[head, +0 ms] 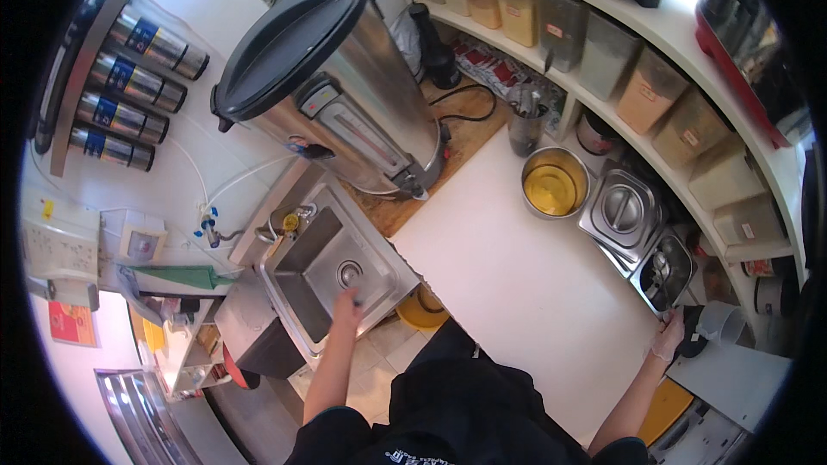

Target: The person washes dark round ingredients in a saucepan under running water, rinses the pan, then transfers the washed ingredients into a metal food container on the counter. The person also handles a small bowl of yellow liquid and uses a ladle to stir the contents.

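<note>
My left hand [349, 311] is over the near side of a stainless steel sink [303, 271]. It is blurred, and a small dark spot shows at its fingers; I cannot make out whether it holds anything. Far to the right, my right hand [672, 334] wears a clear disposable glove. Its fingers are at the near corner of a steel pan [686, 265] with metal utensils [660, 271] in it. A black object [691, 334] and a translucent plastic cup [725, 325] sit just beside that hand. Whether the fingers grip any of these is unclear.
A steel water boiler [362, 90] with a black lid stands on a wooden board [381, 210] behind the sink. On the white counter [504, 271] are a steel pot [557, 210] of yellow liquid and a lidded steel pan [623, 210]. Shelved plastic bins [652, 97] curve along the right.
</note>
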Demonstrator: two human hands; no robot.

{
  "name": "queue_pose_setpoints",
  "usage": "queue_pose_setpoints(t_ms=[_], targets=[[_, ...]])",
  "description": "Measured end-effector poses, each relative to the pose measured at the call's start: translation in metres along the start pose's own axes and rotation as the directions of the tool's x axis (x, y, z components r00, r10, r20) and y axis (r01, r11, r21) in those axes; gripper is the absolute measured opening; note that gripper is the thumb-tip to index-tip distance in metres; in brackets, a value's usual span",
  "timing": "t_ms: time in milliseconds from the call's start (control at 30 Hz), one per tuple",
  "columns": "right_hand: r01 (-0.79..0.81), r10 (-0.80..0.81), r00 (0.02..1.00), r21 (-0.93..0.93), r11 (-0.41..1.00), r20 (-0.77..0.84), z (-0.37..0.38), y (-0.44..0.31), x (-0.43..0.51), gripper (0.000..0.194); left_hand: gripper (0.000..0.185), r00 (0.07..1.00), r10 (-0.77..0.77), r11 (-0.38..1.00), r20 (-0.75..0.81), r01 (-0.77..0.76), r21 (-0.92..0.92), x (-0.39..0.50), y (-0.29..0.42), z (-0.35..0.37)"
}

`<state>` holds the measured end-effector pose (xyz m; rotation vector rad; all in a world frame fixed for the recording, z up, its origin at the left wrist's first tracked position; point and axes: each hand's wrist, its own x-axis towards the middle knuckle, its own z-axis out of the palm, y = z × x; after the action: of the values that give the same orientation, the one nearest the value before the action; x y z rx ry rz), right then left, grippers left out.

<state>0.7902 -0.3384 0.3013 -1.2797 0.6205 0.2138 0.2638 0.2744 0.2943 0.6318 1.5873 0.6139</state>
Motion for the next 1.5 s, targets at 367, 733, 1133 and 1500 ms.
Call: queue_pose_setpoints(t_ms=[367,733,1133,1500], targets=[[0.144,-0.147,0.972,-0.03,0.989,-0.185,0.019,0.009,0.009,0.028,0.049,0.803,0.595,0.714,0.032,-0.547,0.438,0.07,0.032,-0.012],[0.247,-0.275,0.954,-0.211,0.946,-0.119,0.067,-0.019,-0.04,0.017,0.035,0.685,0.412,0.498,0.601,-0.722,0.481,-0.08,-0.065,0.111],[0.36,-0.422,0.906,-0.608,0.708,0.044,0.113,-0.036,-0.015,0.019,0.026,0.485,0.196,0.514,0.852,-0.791,0.332,-0.159,-0.053,0.245],[0.295,-0.291,0.955,0.216,0.931,-0.051,0.143,-0.044,-0.021,0.028,0.031,0.63,0.036,0.701,0.775,-0.569,0.43,-0.183,-0.062,0.299]])
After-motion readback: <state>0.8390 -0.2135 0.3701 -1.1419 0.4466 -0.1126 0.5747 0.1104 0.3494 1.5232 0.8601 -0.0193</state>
